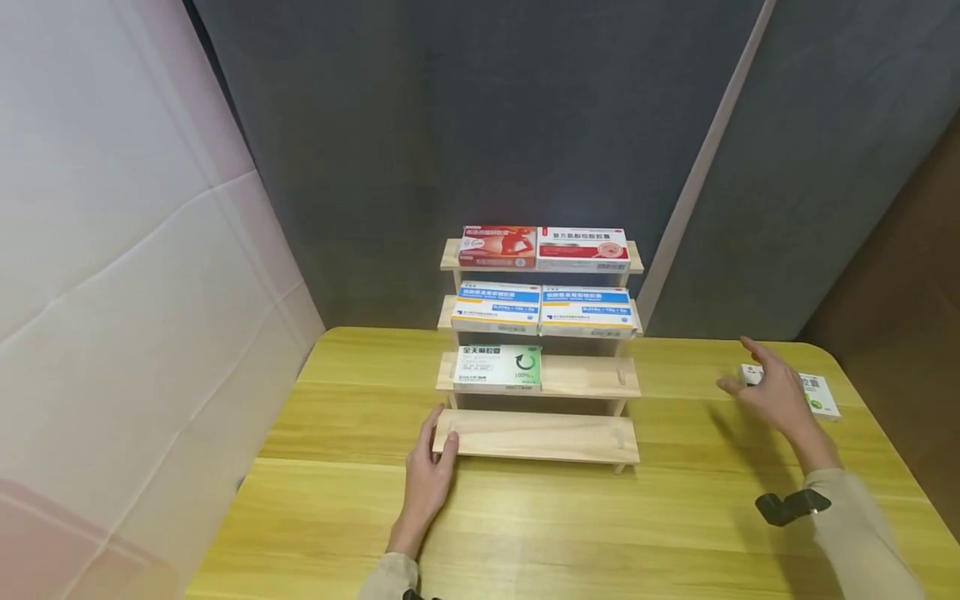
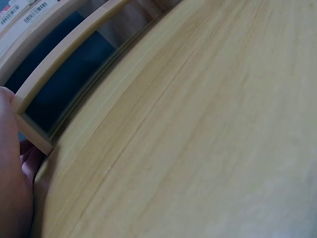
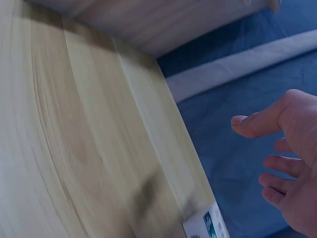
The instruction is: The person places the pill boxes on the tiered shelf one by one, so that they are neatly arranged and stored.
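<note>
A stepped wooden display rack [image 1: 536, 435] stands on the table, its tiers carrying medicine boxes. My left hand [image 1: 429, 477] grips the left end of the lowest tier, thumb at the front and fingers around the side; the left wrist view shows this hand [image 2: 12, 173] by the rack's end leg [image 2: 34, 133]. Over to the right, my right hand [image 1: 776, 396] hovers with fingers apart above a white-and-green medicine box [image 1: 821, 395], hiding part of it. In the right wrist view that hand [image 3: 297, 158] holds nothing, and the box [image 3: 207, 224] shows at the table edge.
A red box [image 1: 497, 247] and a white-and-red box [image 1: 582, 248] lie on the top tier. Below are two blue-and-white boxes [image 1: 497, 307], then a green-and-white box [image 1: 498, 367] on the third tier's left. Grey curtain [image 1: 540, 108] hangs behind the table [image 1: 525, 533].
</note>
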`<state>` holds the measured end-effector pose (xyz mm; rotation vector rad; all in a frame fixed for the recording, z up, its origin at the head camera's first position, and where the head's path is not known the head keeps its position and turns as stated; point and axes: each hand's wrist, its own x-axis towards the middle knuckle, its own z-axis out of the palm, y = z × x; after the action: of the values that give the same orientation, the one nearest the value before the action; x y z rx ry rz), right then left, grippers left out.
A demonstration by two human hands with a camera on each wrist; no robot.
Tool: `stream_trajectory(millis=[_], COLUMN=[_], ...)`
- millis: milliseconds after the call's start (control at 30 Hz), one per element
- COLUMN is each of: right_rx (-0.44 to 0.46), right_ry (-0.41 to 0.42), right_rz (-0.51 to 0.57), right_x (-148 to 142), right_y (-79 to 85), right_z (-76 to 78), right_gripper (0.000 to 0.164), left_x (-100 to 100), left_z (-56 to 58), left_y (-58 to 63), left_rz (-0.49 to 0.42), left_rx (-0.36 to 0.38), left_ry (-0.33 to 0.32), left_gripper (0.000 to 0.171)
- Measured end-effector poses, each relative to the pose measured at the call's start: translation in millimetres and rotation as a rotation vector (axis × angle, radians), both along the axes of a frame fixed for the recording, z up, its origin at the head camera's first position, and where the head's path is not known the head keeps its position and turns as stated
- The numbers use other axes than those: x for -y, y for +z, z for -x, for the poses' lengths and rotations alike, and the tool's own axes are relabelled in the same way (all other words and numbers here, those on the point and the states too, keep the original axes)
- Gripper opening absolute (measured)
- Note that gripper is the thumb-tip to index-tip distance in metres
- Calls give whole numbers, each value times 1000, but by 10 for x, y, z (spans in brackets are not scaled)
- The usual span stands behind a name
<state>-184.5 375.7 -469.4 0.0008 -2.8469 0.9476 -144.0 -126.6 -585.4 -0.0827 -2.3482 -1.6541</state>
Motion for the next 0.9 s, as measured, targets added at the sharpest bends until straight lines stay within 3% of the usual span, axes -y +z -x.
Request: stream_trajectory(millis=[467,733,900], right_rx=[72,130,113], right_ry=[-54,-98,-103], right_rz=[-64,-39,-31], right_x=[-413,-700,-839], right_y=[-175,-344,-436], right_z=[-21,-83,-118], right_gripper=[90,94,93], left_x=[-3,-9,-8], left_z=[5,-5,3], left_y=[3,33,21], left_rz=[2,-3,6], left_rx=[-12,3,2], left_ry=[14,7,16], left_gripper=[51,52,52])
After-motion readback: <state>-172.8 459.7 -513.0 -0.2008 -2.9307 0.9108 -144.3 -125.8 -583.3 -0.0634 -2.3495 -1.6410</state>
